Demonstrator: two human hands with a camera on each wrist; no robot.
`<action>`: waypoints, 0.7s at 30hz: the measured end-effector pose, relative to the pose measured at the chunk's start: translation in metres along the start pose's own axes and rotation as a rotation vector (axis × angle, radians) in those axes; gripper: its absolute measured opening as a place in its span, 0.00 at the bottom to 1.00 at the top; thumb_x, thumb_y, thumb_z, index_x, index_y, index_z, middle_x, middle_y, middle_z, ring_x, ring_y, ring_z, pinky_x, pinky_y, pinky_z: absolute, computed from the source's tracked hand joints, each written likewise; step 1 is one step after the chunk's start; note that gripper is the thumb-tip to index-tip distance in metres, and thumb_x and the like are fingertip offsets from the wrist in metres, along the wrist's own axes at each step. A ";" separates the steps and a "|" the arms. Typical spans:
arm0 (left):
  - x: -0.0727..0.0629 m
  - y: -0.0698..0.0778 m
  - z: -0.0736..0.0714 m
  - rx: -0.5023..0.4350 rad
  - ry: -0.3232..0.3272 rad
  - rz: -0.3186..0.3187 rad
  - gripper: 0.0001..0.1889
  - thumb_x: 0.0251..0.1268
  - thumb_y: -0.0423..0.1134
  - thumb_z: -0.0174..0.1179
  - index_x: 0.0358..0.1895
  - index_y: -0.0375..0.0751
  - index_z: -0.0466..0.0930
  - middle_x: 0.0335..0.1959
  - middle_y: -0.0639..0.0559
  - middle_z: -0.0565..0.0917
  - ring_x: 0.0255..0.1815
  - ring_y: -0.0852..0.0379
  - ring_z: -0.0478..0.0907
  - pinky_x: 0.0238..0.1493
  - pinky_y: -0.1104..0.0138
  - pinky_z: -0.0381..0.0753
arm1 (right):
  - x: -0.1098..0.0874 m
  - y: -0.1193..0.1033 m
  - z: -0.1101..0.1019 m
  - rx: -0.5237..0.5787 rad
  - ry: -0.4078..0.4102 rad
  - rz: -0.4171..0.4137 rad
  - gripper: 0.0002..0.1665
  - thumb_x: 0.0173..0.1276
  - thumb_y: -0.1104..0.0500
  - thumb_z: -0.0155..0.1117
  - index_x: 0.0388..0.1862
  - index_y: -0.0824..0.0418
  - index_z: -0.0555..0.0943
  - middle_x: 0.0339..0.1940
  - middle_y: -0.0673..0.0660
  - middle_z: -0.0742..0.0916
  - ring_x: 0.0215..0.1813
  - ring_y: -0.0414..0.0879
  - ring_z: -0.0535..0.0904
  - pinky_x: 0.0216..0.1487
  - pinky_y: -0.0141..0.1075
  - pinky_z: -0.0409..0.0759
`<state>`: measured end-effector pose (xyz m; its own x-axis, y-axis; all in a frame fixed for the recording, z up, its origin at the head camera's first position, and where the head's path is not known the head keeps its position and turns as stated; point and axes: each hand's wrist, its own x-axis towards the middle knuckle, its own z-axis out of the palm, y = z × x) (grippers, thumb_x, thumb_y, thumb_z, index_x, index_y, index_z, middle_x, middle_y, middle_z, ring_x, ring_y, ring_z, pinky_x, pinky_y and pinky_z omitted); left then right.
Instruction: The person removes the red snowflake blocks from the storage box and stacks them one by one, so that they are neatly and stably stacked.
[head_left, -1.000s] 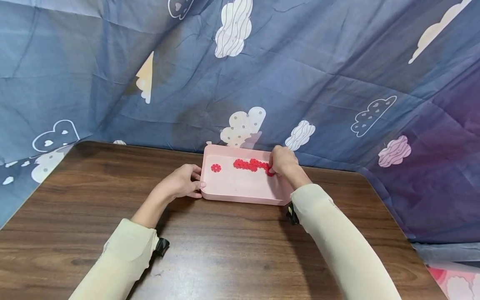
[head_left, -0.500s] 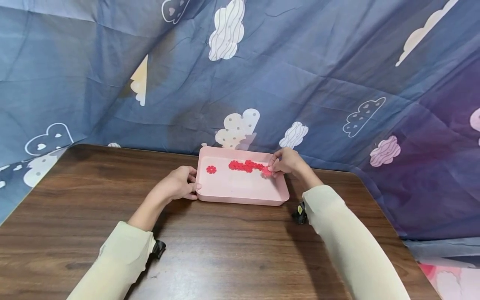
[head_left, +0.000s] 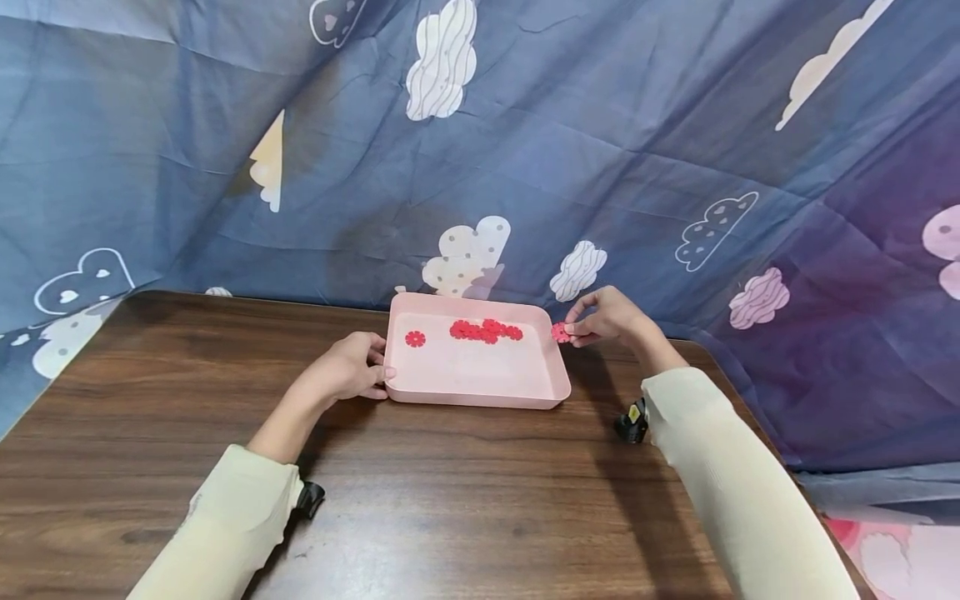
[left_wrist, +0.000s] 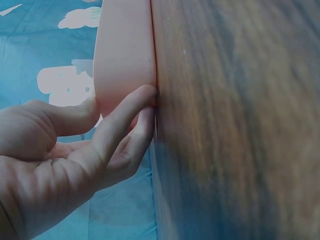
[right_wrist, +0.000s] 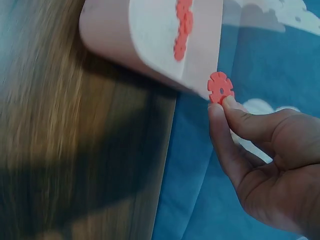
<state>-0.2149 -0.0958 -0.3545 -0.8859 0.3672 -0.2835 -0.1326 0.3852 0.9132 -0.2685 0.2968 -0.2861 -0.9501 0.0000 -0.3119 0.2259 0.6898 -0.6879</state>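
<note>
A shallow pink tray (head_left: pixel 480 398) stands on the table. My left hand (head_left: pixel 351 367) holds its left end, thumb over the rim and fingers against the outer wall, as the left wrist view also shows at the tray's side (left_wrist: pixel 125 55). Between thumb and index finger my right hand (head_left: pixel 611 317) pinches a red snowflake building disc (right_wrist: pixel 220 87), notched around its edge with a hole in the middle. This disc is raised just outside the tray's right end. Inside the tray lie a cluster of several red discs (head_left: pixel 480 331) and one separate red disc (head_left: pixel 415 339) at the left.
The brown wooden table (head_left: pixel 450 492) extends in front of the tray and to both sides. Behind its far edge hangs a blue cloth (head_left: pixel 337 167) with cloud prints, with a purple part (head_left: pixel 862 350) at the right. Each wrist bears a dark camera mount.
My right hand has lifted one red disc from the cluster's right end and carried it right, past the tray's rim. The left hand has kept its hold on the tray.
</note>
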 end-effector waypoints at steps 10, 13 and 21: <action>-0.004 -0.001 -0.006 0.025 -0.001 0.004 0.27 0.80 0.22 0.55 0.76 0.18 0.60 0.65 0.23 0.73 0.50 0.45 0.85 0.50 0.58 0.97 | -0.005 0.031 -0.017 0.043 -0.011 0.031 0.06 0.71 0.76 0.68 0.45 0.79 0.82 0.27 0.57 0.87 0.27 0.42 0.89 0.38 0.33 0.95; -0.005 0.000 -0.006 0.033 -0.006 0.012 0.27 0.80 0.22 0.54 0.75 0.17 0.60 0.64 0.23 0.73 0.50 0.44 0.85 0.50 0.58 0.97 | -0.005 0.043 -0.020 0.049 -0.024 0.046 0.08 0.72 0.77 0.65 0.48 0.81 0.81 0.27 0.55 0.87 0.28 0.42 0.88 0.39 0.34 0.96; -0.003 0.001 -0.003 0.023 -0.016 0.021 0.26 0.79 0.21 0.53 0.75 0.16 0.60 0.64 0.23 0.73 0.49 0.44 0.85 0.49 0.59 0.97 | -0.006 0.069 -0.017 0.056 -0.031 0.104 0.09 0.72 0.79 0.63 0.49 0.84 0.80 0.26 0.53 0.87 0.27 0.40 0.87 0.37 0.32 0.95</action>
<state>-0.2134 -0.0991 -0.3519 -0.8811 0.3887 -0.2695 -0.1038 0.3970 0.9119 -0.2513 0.3570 -0.3207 -0.9139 0.0461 -0.4033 0.3354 0.6455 -0.6862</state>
